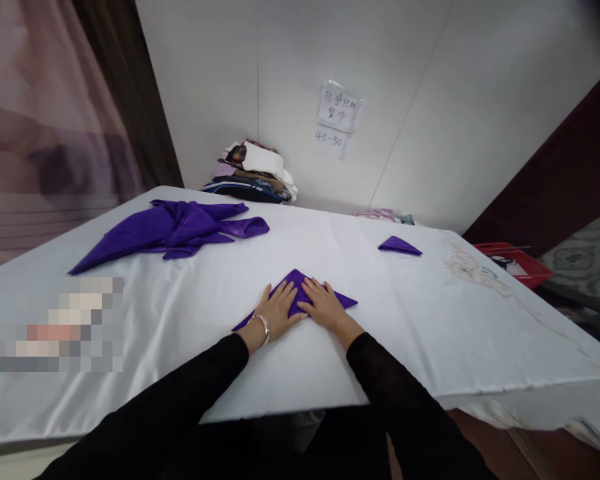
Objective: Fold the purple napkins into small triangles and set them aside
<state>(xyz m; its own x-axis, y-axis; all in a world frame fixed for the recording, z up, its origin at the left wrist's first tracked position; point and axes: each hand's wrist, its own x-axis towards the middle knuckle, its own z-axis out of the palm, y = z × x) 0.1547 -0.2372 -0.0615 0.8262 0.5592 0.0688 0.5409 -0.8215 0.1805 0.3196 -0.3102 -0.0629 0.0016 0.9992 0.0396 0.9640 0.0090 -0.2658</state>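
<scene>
A purple napkin [295, 277], folded into a triangle with its tip pointing away from me, lies on the white tablecloth [300, 380]. My left hand [279, 312] rests flat on its left half, fingers spread, a light bracelet around the wrist. On the right half lies my right hand [323, 305], also flat with the fingers apart. The palms cover much of the cloth, and the two thumbs come close together near its lower middle. Farther right sits a smaller folded purple napkin [399, 246], apart from both hands.
A loose heap of purple cloths [175, 230] lies at the far left of the table. Behind the table is a stack of folded clothes [255, 173] against the wall. A red basket [527, 267] stands beyond the right edge. Paper signs [339, 110] hang on the wall.
</scene>
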